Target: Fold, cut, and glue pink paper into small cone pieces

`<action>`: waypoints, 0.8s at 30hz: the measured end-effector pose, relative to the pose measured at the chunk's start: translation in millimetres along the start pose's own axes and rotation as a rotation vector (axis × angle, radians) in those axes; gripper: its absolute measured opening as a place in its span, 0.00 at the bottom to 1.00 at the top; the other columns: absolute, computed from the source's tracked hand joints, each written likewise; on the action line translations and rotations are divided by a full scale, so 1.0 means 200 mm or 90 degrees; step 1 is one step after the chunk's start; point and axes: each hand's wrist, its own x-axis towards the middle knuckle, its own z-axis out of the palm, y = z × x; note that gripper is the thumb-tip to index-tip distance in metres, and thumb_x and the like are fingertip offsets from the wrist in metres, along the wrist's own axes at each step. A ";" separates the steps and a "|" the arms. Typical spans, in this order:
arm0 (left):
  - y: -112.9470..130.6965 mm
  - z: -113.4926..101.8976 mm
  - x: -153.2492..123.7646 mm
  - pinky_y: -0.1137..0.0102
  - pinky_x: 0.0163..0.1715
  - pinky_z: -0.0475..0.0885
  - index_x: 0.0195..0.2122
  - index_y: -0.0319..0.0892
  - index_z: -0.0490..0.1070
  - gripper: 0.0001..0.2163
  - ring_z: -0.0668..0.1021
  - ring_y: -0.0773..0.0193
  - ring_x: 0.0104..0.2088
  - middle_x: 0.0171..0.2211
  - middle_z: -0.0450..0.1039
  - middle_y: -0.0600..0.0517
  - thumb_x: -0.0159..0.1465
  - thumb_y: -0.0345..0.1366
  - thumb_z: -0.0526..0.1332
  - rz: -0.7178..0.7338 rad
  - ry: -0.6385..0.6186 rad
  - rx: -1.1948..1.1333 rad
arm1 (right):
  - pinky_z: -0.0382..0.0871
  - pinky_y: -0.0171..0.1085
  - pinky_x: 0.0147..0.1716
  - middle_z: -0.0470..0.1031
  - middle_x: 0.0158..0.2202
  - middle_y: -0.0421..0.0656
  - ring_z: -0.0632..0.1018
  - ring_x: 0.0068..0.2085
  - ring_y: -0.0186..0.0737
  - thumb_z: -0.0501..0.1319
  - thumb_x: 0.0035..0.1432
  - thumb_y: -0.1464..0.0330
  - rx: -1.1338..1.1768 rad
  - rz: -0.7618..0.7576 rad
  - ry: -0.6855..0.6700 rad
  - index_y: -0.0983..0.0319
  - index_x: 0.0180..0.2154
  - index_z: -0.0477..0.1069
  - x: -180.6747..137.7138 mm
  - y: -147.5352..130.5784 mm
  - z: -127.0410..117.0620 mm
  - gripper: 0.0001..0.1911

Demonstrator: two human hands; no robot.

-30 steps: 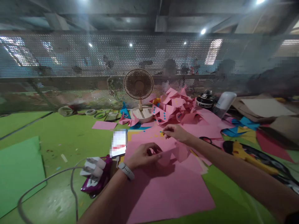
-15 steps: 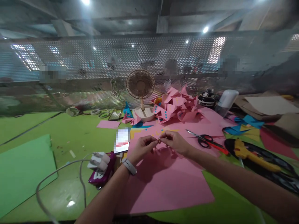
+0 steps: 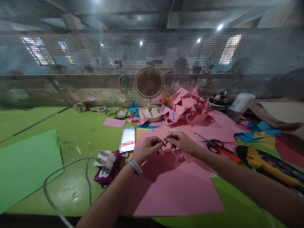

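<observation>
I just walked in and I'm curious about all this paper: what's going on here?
A person is working with both bare hands over a large pink sheet. The left hand and right hand are close together, fingers bent; anything between the fingertips is too small to make out. Beyond them, folded pink paper is heaped beside a fan. Scissors lie near the right forearm.

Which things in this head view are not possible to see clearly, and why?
In the head view:
Anything in the left hand or right hand: too small, fingers cover it.
Phone screen: blurred into blocks.
Green sheet: cut off by left edge.
Dark shapes behind the perforated panel: blurred, veiled by it.
</observation>
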 end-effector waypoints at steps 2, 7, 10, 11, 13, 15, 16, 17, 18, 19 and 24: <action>0.00 0.00 0.00 0.75 0.20 0.67 0.28 0.35 0.70 0.06 0.71 0.71 0.18 0.20 0.69 0.54 0.56 0.34 0.58 0.002 0.000 0.008 | 0.63 0.30 0.21 0.71 0.27 0.39 0.71 0.24 0.30 0.55 0.54 0.64 -0.021 -0.012 -0.018 0.64 0.32 0.68 0.01 0.00 -0.01 0.09; -0.01 -0.04 0.02 0.76 0.19 0.65 0.28 0.36 0.70 0.07 0.71 0.71 0.19 0.21 0.67 0.55 0.56 0.35 0.57 -0.007 0.056 0.105 | 0.65 0.33 0.28 0.73 0.31 0.42 0.73 0.29 0.34 0.55 0.55 0.66 -0.201 -0.112 0.043 0.63 0.34 0.70 0.04 0.03 -0.08 0.09; 0.00 -0.09 0.02 0.77 0.18 0.63 0.31 0.38 0.71 0.09 0.69 0.72 0.17 0.18 0.66 0.56 0.57 0.37 0.55 -0.067 -0.006 0.156 | 0.64 0.34 0.30 0.75 0.30 0.42 0.73 0.31 0.36 0.56 0.56 0.65 -0.339 -0.156 -0.047 0.61 0.31 0.73 0.03 0.05 -0.12 0.09; 0.01 -0.10 0.01 0.77 0.17 0.63 0.34 0.38 0.72 0.10 0.69 0.71 0.16 0.18 0.66 0.56 0.58 0.37 0.54 -0.094 -0.062 0.159 | 0.63 0.34 0.30 0.75 0.29 0.41 0.73 0.31 0.37 0.55 0.57 0.65 -0.357 -0.162 -0.092 0.61 0.30 0.73 0.02 0.06 -0.13 0.10; 0.02 -0.12 -0.01 0.77 0.17 0.62 0.41 0.40 0.71 0.13 0.69 0.70 0.16 0.17 0.67 0.57 0.56 0.34 0.54 -0.135 -0.185 0.167 | 0.63 0.34 0.29 0.74 0.27 0.40 0.72 0.29 0.37 0.53 0.58 0.65 -0.354 -0.157 -0.156 0.61 0.29 0.74 -0.01 0.06 -0.15 0.12; 0.03 -0.12 -0.02 0.77 0.18 0.62 0.41 0.41 0.71 0.15 0.70 0.69 0.19 0.19 0.68 0.57 0.52 0.30 0.55 -0.140 -0.256 0.203 | 0.64 0.34 0.29 0.75 0.28 0.41 0.73 0.30 0.37 0.54 0.57 0.66 -0.327 -0.144 -0.180 0.61 0.30 0.75 -0.02 0.06 -0.16 0.11; 0.03 -0.12 -0.02 0.77 0.19 0.62 0.39 0.41 0.72 0.15 0.70 0.69 0.20 0.20 0.69 0.57 0.50 0.28 0.56 -0.128 -0.268 0.227 | 0.65 0.34 0.30 0.75 0.29 0.41 0.73 0.31 0.37 0.55 0.56 0.66 -0.305 -0.131 -0.192 0.61 0.31 0.75 -0.02 0.06 -0.17 0.11; 0.03 -0.11 -0.03 0.77 0.20 0.62 0.35 0.40 0.73 0.13 0.70 0.70 0.21 0.21 0.69 0.56 0.48 0.27 0.56 -0.112 -0.273 0.244 | 0.66 0.34 0.31 0.76 0.30 0.41 0.74 0.32 0.37 0.55 0.56 0.66 -0.282 -0.109 -0.210 0.61 0.32 0.75 -0.02 0.05 -0.19 0.10; 0.03 -0.11 -0.03 0.77 0.20 0.61 0.31 0.40 0.73 0.11 0.69 0.70 0.22 0.21 0.69 0.56 0.47 0.26 0.56 -0.098 -0.279 0.252 | 0.66 0.34 0.31 0.76 0.31 0.42 0.74 0.32 0.37 0.56 0.56 0.66 -0.259 -0.081 -0.235 0.61 0.33 0.75 -0.02 0.05 -0.20 0.11; 0.03 -0.10 -0.03 0.77 0.21 0.61 0.29 0.39 0.72 0.09 0.69 0.70 0.22 0.22 0.69 0.56 0.47 0.26 0.56 -0.088 -0.290 0.250 | 0.67 0.34 0.31 0.77 0.32 0.42 0.75 0.32 0.37 0.56 0.56 0.65 -0.237 -0.048 -0.262 0.61 0.34 0.75 -0.01 0.04 -0.21 0.11; 0.05 -0.12 -0.04 0.76 0.22 0.61 0.29 0.40 0.72 0.09 0.69 0.70 0.22 0.21 0.69 0.57 0.46 0.26 0.56 -0.107 -0.368 0.207 | 0.68 0.38 0.39 0.76 0.39 0.46 0.76 0.39 0.40 0.54 0.59 0.63 -0.301 -0.113 -0.267 0.60 0.44 0.73 0.02 0.05 -0.23 0.15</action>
